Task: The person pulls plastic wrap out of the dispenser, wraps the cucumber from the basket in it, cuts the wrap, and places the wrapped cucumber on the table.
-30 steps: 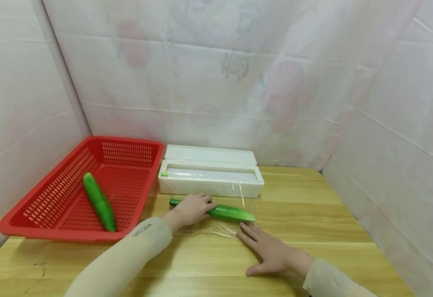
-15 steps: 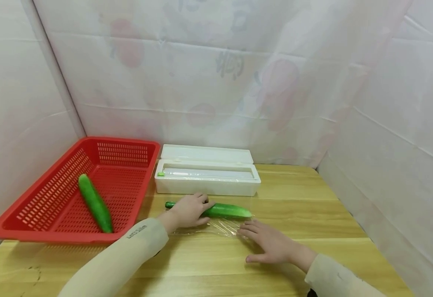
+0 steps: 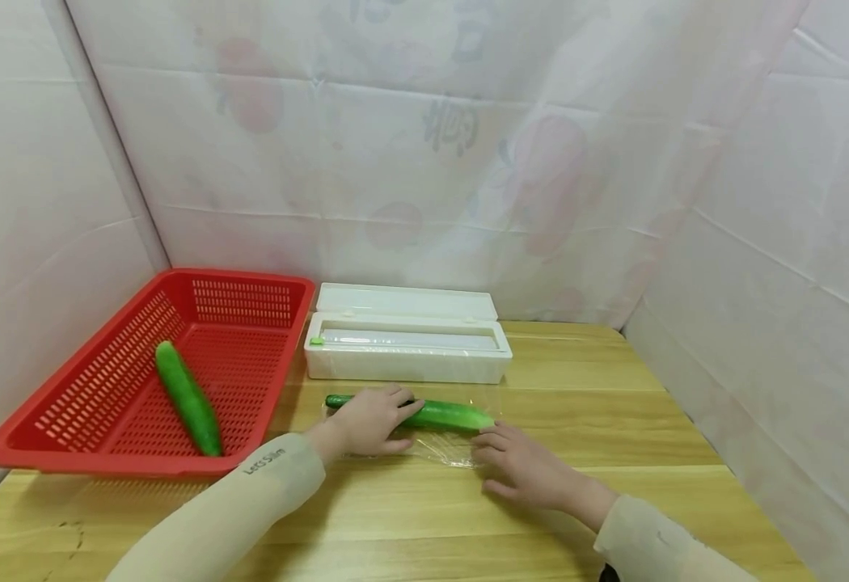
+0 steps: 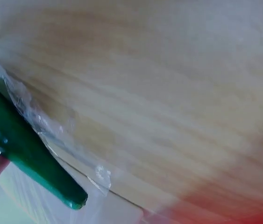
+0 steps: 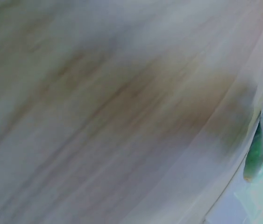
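While your left hand (image 3: 369, 420) lies over the cucumber (image 3: 439, 414), its fingers curled across the top of it and holding it down near the stem end, your right hand (image 3: 522, 467) sits just off the other end, fingers bent at the near edge of the plastic wrap (image 3: 442, 447); whether they actually pinch the film you cannot tell from the head view, and the right wrist view is too blurred to settle it. The cucumber lies on the table (image 3: 614, 420), on top of the wrap, just in front of the white wrap box (image 3: 406, 356) and apart from it. Its long axis runs left to right across you, parallel to the front of the box, thin dark stem toward the red basket (image 3: 104, 420) and blunt end toward your right fingertips. So the cucumber is beyond your right fingers and slightly to their left, with the loose film between them and it. Your left hand is the nearer one, already on it; your right is beside the blunt tip, not on the cucumber itself. The left wrist view shows the film crinkled along the cucumber's side. A second cucumber (image 3: 186, 398) lies at a slant in the basket, well apart from both hands.
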The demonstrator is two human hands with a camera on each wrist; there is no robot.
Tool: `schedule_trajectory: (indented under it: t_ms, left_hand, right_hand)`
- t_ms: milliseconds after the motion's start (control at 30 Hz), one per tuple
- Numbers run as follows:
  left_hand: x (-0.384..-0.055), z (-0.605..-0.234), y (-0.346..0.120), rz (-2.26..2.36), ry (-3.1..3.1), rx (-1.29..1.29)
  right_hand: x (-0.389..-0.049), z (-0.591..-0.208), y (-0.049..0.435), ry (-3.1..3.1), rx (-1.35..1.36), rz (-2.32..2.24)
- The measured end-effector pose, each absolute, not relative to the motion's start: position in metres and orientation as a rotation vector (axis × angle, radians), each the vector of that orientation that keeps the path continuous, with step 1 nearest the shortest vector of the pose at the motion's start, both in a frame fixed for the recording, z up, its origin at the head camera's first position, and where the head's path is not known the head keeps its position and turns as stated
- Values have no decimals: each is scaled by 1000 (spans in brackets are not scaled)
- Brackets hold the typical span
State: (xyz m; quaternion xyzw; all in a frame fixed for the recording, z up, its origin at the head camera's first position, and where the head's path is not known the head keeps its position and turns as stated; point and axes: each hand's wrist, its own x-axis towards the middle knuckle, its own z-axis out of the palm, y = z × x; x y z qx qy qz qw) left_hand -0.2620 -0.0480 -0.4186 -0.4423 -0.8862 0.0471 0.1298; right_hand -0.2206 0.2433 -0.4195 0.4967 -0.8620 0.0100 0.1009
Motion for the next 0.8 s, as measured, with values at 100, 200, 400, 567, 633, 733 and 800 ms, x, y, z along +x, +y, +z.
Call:
schedule_trajectory:
  t_ms: [100,200,400,567,633,733,800]
  left_hand:
    - [-261,-420,-47,109,-2573,-1294]
    - [-262,-421,-46,91,-2579,-1277]
    - [-263,-421,-44,104,-2580,-1262]
    - [-264,-419,-44,112,-2598,-1249]
    - [-264,-419,-44,108,-2600,-1245]
    - [-264,-419,-43,95,-2609,-1243]
    - [-264,-418,-43,86,-2613,-1240]
  right_hand:
    - [-222,-423,241,-2502,1474,-32]
    - [-224,-426,237,-2445,1480,-74]
    - [-226,-427,230,-2415,1472,-65]
    - [-226,-424,225,-2506,1425,-69]
    - [-226,-423,223,-2524,1401,-65]
    - [-227,-424,222,-2528,1376,-68]
    - [-228,-425,220,-2510,1373,-83]
